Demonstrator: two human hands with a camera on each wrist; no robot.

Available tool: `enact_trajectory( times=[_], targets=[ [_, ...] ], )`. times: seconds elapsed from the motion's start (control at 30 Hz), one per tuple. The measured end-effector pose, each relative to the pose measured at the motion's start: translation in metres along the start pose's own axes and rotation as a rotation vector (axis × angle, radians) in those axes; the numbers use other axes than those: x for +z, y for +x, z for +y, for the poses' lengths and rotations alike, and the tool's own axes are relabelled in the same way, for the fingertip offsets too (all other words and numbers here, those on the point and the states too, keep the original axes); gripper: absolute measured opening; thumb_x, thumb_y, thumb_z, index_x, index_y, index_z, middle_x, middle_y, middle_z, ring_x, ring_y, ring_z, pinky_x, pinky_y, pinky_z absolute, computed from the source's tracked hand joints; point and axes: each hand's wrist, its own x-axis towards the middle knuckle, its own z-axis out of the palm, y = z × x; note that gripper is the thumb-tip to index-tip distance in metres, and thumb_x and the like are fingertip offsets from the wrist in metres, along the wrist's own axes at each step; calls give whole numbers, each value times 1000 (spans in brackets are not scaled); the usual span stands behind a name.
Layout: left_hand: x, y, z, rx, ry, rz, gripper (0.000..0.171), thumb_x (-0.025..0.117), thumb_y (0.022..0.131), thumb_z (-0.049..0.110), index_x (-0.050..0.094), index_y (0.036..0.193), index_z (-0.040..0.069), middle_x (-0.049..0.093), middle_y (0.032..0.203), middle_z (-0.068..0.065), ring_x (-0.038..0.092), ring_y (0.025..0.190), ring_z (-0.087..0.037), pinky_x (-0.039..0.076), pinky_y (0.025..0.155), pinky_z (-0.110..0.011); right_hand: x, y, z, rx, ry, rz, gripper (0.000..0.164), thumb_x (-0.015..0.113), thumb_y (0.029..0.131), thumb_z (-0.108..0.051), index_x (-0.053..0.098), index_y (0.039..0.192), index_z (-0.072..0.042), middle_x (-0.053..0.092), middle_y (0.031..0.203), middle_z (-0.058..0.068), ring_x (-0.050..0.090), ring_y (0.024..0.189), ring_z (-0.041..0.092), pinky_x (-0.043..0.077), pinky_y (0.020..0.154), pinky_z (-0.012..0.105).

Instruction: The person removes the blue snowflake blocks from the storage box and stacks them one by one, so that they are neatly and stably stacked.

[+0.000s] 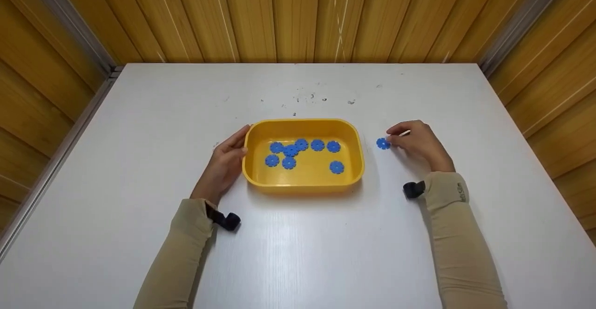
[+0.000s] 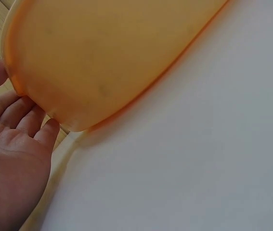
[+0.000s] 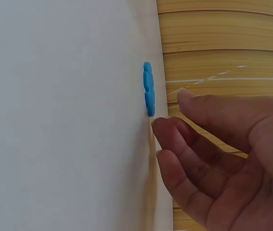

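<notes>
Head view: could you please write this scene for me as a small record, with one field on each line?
Container: yellow, rounded-rectangular tray, probably plastic
Surface: white table
Inside tray: eight round, blue, notched discs visible, some overlapping
Loose piece: one matching blue disc, right of the tray
Left hand: rests against the tray's left end
Right hand: at the loose disc, not visibly pinching it

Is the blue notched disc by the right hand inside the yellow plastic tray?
No, the blue disc is outside, between the yellow tray and the right hand.
</notes>
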Motion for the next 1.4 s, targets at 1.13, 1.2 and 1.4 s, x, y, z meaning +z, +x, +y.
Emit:
enact_trajectory(
  times=[1.13, 1.2, 1.4],
  targets=[
    [1, -1, 0, -4, 10, 6, 64, 48, 100, -4, 31, 160, 7, 29, 170, -3, 26, 158, -15, 28, 127, -31, -8, -1, -99, -293, -93, -83, 32, 69, 96, -13, 70, 126, -2, 72, 121, 20, 68, 109, 32, 57, 102, 48],
    [1, -1, 0, -5, 9, 7, 64, 48, 99, -4, 31, 160, 7, 28, 170, -3, 25, 158, -15, 27, 127, -31, -6, 0, -106, -306, -97, -99, 32, 70, 96, -12, 70, 126, -2, 72, 121, 20, 68, 108, 32, 57, 102, 48],
    [1, 0, 0, -1, 15, 7, 65, 47, 99, -5, 30, 161, 7, 27, 170, -4, 24, 158, -17, 26, 128, -32, 4, 5, -128, -315, -118, -156, 33, 70, 96, -12, 70, 127, -2, 71, 122, 19, 68, 109, 31, 57, 102, 48]
  ],
)
